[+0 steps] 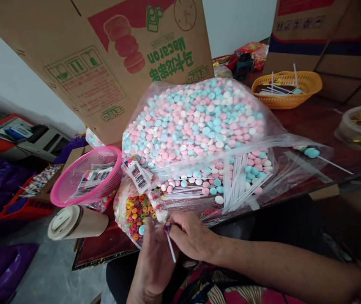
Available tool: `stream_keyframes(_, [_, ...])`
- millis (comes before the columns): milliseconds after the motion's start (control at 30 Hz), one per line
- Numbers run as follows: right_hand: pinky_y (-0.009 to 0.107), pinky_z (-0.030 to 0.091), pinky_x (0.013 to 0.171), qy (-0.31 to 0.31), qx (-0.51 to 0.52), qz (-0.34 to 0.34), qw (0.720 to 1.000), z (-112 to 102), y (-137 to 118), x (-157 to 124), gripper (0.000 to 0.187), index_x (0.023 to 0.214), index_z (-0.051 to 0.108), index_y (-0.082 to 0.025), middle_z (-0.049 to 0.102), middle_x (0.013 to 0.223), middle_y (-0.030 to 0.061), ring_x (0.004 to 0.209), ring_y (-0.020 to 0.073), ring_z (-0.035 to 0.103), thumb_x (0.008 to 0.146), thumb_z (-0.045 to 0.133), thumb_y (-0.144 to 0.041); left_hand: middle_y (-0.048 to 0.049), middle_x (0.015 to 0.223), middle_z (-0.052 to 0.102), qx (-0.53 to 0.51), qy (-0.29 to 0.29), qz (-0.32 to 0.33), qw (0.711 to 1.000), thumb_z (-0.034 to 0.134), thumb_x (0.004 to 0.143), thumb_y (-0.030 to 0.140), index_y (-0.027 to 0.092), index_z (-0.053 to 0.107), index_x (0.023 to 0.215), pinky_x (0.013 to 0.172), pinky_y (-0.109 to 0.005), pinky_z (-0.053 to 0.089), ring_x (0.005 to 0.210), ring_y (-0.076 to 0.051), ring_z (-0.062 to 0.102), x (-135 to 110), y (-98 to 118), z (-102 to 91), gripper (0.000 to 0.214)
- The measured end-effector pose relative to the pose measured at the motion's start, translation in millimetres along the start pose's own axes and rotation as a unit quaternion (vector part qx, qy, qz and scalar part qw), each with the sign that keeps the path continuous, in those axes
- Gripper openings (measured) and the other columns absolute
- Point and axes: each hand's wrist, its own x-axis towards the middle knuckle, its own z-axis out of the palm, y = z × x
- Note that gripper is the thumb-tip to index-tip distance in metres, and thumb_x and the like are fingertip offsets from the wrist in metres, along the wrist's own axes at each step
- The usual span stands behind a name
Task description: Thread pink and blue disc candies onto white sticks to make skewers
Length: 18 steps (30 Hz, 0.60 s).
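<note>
A wrapped candy stick (159,207) with pale pink and white candies slants up from between my hands, its white stick pointing down. My right hand (195,236) is closed, its fingertips pinching the gathered neck of the wrapper, where a small blue-and-red bit shows. My left hand (155,257) is curled around the neck from the other side, thumb up; its fingertips are partly hidden. Just beyond lies a bag of colourful ring candies (134,211). Printed cards (138,175) rest above the wrapped candy. Loose white sticks (236,181) lie to the right on plastic.
A large clear bag of pink, blue and white candies (196,122) fills the middle, before a cardboard box (104,63). A pink basket (56,190) and lidded cup (88,221) stand left. Right are a yellow basket (290,101), a round tub (345,131) and an unwrapped candy stick (312,153).
</note>
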Motion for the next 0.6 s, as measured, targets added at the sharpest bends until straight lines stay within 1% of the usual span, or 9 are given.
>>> stream_keyframes(133, [0.022, 0.027, 0.047, -0.106, 0.013, 0.095, 0.990, -11.5, 10.7, 0.6, 0.020, 0.055, 0.048, -0.017, 0.043, 0.049, -0.0043, 0.049, 0.0086, 0.038, 0.075, 0.048, -0.016, -0.0068, 0.085, 0.069, 0.030, 0.098, 0.014, 0.995, 0.075, 0.064, 0.034, 0.014, 0.066, 0.088, 0.090, -0.037, 0.047, 0.096, -0.026, 0.063, 6.9, 15.2, 2.0, 0.033])
stream_keyframes(233, [0.022, 0.030, 0.050, -0.062, -0.003, 0.050, 0.997, -26.8, 16.0, -3.6, 0.018, 0.061, 0.053, -0.016, 0.049, 0.054, -0.0025, 0.053, 0.0096, 0.042, 0.077, 0.054, -0.025, -0.0033, 0.064, 0.065, 0.117, 0.154, 0.060, 0.979, 0.074, 0.062, 0.038, 0.015, 0.063, 0.073, 0.073, -0.033, 0.052, 0.077, -0.024, 0.065, 12.7, 22.2, -0.8, 0.028])
stream_keyframes(300, [0.022, 0.034, 0.054, -0.014, 0.030, -0.006, 0.999, -30.8, 15.1, -6.6, 0.015, 0.074, 0.054, -0.017, 0.054, 0.063, -0.0017, 0.059, 0.0103, 0.046, 0.077, 0.057, -0.031, -0.0022, 0.057, 0.061, 0.234, 0.115, 0.072, 0.963, 0.070, 0.066, 0.042, 0.017, 0.060, 0.066, 0.065, -0.030, 0.050, 0.070, -0.022, 0.063, 17.6, 15.0, 2.7, 0.026])
stream_keyframes(400, [0.022, 0.039, 0.055, 0.028, 0.135, -0.011, 0.990, -34.9, 17.8, -4.5, 0.016, 0.078, 0.051, -0.018, 0.053, 0.063, -0.0031, 0.058, 0.0104, 0.047, 0.074, 0.058, -0.032, -0.0014, 0.052, 0.057, 0.428, -0.022, -0.001, 0.904, 0.056, 0.077, 0.042, 0.019, 0.060, 0.067, 0.057, -0.027, 0.046, 0.057, -0.018, 0.057, 25.7, -13.4, 15.8, 0.026])
stream_keyframes(433, [0.023, 0.040, 0.054, 0.064, 0.163, 0.002, 0.985, -42.3, 23.0, -3.4, 0.016, 0.077, 0.050, -0.019, 0.052, 0.060, -0.0038, 0.055, 0.0103, 0.047, 0.075, 0.056, -0.033, -0.0012, 0.052, 0.056, 0.481, -0.070, -0.022, 0.874, 0.051, 0.080, 0.044, 0.019, 0.059, 0.067, 0.055, -0.027, 0.045, 0.054, -0.017, 0.054, 28.0, -23.1, 19.8, 0.029])
stream_keyframes(500, [0.024, 0.041, 0.052, 0.201, 0.158, 0.030, 0.966, -75.0, 41.8, -8.7, 0.021, 0.083, 0.051, -0.020, 0.051, 0.056, -0.0043, 0.050, 0.0106, 0.046, 0.078, 0.049, -0.040, -0.0014, 0.052, 0.056, 0.566, -0.140, -0.027, 0.812, 0.043, 0.083, 0.048, 0.020, 0.057, 0.064, 0.055, -0.028, 0.043, 0.052, -0.017, 0.051, 31.8, -33.9, 22.0, 0.036])
stream_keyframes(533, [0.025, 0.042, 0.051, 0.289, 0.121, 0.043, 0.949, -100.3, 54.7, -18.8, 0.027, 0.087, 0.052, -0.020, 0.051, 0.057, -0.0042, 0.049, 0.0109, 0.046, 0.079, 0.047, -0.045, -0.0015, 0.053, 0.056, 0.596, -0.151, -0.017, 0.789, 0.041, 0.083, 0.049, 0.020, 0.055, 0.062, 0.057, -0.028, 0.043, 0.053, -0.017, 0.051, 33.7, -33.0, 19.3, 0.039])
stream_keyframes(567, [0.026, 0.042, 0.053, 0.421, 0.036, 0.057, 0.904, -129.5, 69.0, -35.6, 0.032, 0.090, 0.053, -0.020, 0.053, 0.061, -0.0028, 0.051, 0.0114, 0.046, 0.077, 0.047, -0.049, -0.0016, 0.056, 0.057, 0.615, -0.142, 0.004, 0.776, 0.042, 0.082, 0.051, 0.020, 0.054, 0.060, 0.059, -0.028, 0.043, 0.057, -0.018, 0.052, 35.9, -27.8, 14.1, 0.040])
stream_keyframes(600, [0.028, 0.043, 0.058, 0.473, -0.005, 0.068, 0.878, -160.3, 84.0, -59.4, 0.035, 0.092, 0.054, -0.021, 0.057, 0.068, -0.0004, 0.058, 0.0129, 0.049, 0.075, 0.049, -0.051, -0.0009, 0.056, 0.057, 0.617, -0.106, 0.017, 0.780, 0.041, 0.082, 0.052, 0.020, 0.055, 0.061, 0.060, -0.027, 0.043, 0.059, -0.018, 0.053, 38.4, -19.1, 6.8, 0.041])
